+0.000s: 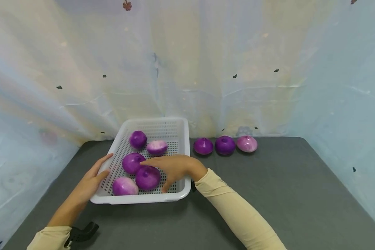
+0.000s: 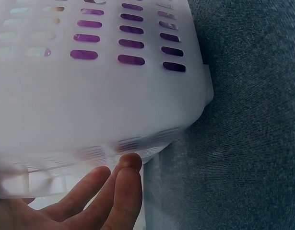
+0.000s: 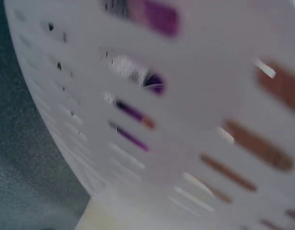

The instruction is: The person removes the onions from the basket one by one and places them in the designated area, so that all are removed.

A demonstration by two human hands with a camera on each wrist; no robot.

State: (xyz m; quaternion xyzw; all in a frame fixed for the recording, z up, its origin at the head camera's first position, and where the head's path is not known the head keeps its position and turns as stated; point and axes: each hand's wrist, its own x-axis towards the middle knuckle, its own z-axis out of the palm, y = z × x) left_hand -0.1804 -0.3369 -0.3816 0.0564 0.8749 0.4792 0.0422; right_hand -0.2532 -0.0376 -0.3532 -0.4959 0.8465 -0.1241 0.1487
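A white slotted plastic basket [image 1: 142, 199] stands on the table, tilted a little toward the person. My left hand [image 1: 90, 182] grips its left rim, thumb over the edge; in the left wrist view the fingers [image 2: 127, 191] lie along the outer wall. My right hand [image 1: 173, 168] reaches over the right rim into the basket, fingers and thumb spread. Its fingertips are at a purple onion [image 1: 148, 178] and another onion [image 1: 133, 163] behind it, contact unclear. Also inside are a pale purple onion [image 1: 125, 186], a pink-white onion [image 1: 157, 148] and a dark onion [image 1: 138, 139].
Right of the basket, three onions stand in a row along the back: a purple one [image 1: 203, 146], a darker one [image 1: 225, 145] and a pink one [image 1: 247, 143]. The dark grey table [image 1: 268, 194] ends at a pale curtain [image 1: 187, 62] behind.
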